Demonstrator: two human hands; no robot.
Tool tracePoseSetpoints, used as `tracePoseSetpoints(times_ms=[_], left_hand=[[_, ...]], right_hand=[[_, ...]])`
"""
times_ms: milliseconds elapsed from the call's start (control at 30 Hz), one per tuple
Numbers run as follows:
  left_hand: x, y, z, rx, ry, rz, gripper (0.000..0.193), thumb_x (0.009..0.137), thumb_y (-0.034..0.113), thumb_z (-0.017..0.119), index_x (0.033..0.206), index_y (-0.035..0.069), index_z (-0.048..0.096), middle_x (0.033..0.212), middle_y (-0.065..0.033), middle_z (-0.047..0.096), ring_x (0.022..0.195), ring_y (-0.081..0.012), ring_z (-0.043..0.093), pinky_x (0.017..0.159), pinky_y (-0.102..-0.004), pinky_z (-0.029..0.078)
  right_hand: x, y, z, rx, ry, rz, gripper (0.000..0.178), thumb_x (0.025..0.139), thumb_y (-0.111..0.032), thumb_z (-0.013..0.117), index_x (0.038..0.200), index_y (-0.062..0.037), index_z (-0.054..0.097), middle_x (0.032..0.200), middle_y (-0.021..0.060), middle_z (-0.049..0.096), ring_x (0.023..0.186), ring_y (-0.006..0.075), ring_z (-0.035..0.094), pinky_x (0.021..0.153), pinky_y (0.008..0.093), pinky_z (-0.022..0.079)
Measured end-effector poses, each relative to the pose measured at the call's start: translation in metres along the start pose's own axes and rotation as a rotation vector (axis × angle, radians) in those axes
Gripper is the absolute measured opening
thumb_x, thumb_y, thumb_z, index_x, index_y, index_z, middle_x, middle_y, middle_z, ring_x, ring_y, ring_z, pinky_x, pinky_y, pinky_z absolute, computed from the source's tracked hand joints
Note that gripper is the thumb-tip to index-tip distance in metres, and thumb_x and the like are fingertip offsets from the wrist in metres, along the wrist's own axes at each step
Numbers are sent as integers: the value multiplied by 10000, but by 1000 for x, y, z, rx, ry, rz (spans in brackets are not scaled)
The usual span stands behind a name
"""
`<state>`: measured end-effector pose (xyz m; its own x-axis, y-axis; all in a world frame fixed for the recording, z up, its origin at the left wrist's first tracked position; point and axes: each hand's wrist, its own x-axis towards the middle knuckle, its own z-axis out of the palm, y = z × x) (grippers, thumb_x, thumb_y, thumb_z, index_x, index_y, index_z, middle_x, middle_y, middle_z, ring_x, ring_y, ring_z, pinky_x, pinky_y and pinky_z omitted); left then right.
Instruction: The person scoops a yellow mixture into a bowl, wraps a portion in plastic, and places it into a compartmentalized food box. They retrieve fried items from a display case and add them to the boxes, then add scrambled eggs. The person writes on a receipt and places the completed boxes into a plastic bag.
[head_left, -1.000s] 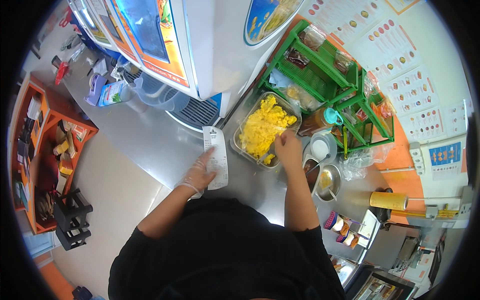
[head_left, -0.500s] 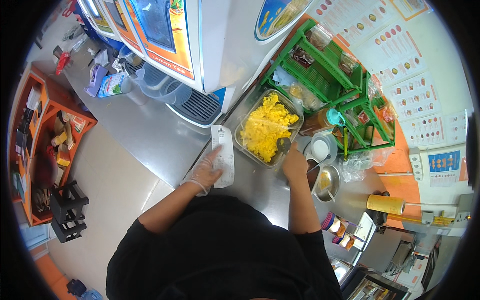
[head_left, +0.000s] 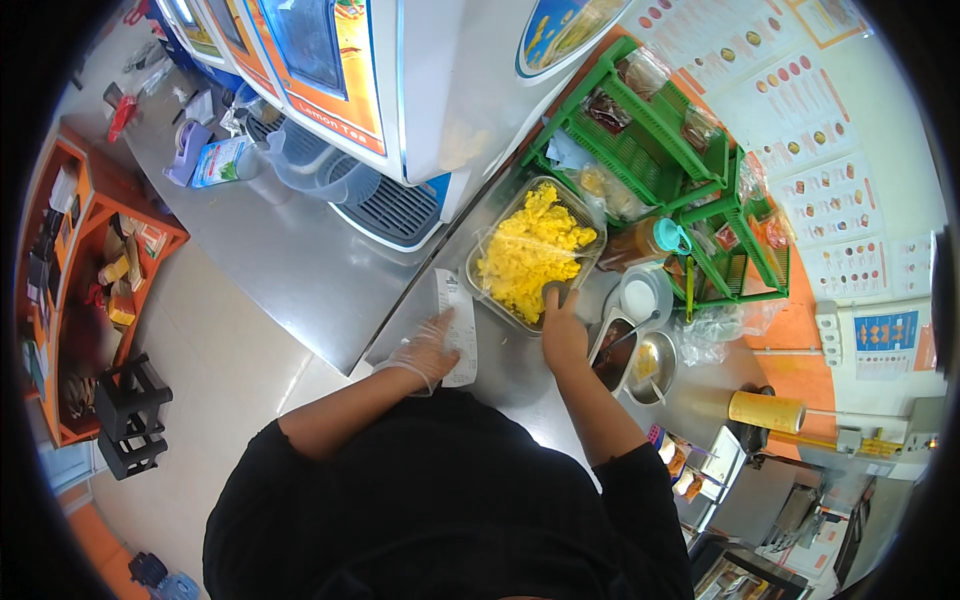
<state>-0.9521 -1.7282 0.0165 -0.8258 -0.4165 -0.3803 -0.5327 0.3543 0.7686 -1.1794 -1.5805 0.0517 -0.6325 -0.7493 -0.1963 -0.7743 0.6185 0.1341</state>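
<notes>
My left hand [head_left: 420, 358], in a clear plastic glove, has its fingers over a long white receipt [head_left: 462, 335] beside the counter's front edge. My bare right hand [head_left: 566, 335] is closed around a dark spoon [head_left: 553, 291], most of its handle hidden in the fist. The spoon's rounded end is at the near right edge of a clear plastic container [head_left: 497, 312]. Yellow crumbled food like scrambled egg [head_left: 535, 250] fills that container, with clear film over part of it.
Right of the container stand a teal-lidded jar [head_left: 640, 242], a white-filled tub [head_left: 640, 297], and metal pans of sauce [head_left: 612, 358] and food scraps [head_left: 655, 365]. Green baskets [head_left: 640, 130] line the wall. A drink dispenser [head_left: 450, 90] and clear jug [head_left: 325, 178] stand to the left.
The receipt has moved slightly right and nearer to me along with my left hand. My right hand and the spoon have shifted left along the container's near edge.
</notes>
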Motion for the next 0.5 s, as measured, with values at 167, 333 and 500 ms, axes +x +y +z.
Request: tracePoseSetpoints(times_ms=[167, 333, 500], left_hand=[[6, 11, 16, 71, -111, 54, 791, 897, 272, 665, 1551, 16, 300, 1518, -293, 402, 1392, -441, 410, 1177, -448, 343], [24, 25, 27, 21, -178, 74, 749, 897, 272, 658, 1523, 3, 347, 1458, -289, 467, 1328, -438, 478, 1119, -463, 402], [43, 37, 29, -48, -187, 99, 680, 884, 266, 666, 1473, 17, 434, 1365, -286, 554, 1221, -430, 572, 1038, -468, 464]], right_hand=[[14, 15, -3, -80, 119, -124, 383, 910, -84, 585, 1263, 23, 482, 1303, 298, 535, 681, 300, 737, 582, 360, 614], [15, 6, 8, -100, 135, -135, 305, 882, -59, 594, 1158, 62, 548, 1089, 242, 638, 665, 290, 733, 565, 350, 610], [11, -5, 11, 51, 19, -130, 250, 875, -55, 588, 1107, 35, 562, 1021, 220, 638, 755, 342, 725, 629, 417, 598]])
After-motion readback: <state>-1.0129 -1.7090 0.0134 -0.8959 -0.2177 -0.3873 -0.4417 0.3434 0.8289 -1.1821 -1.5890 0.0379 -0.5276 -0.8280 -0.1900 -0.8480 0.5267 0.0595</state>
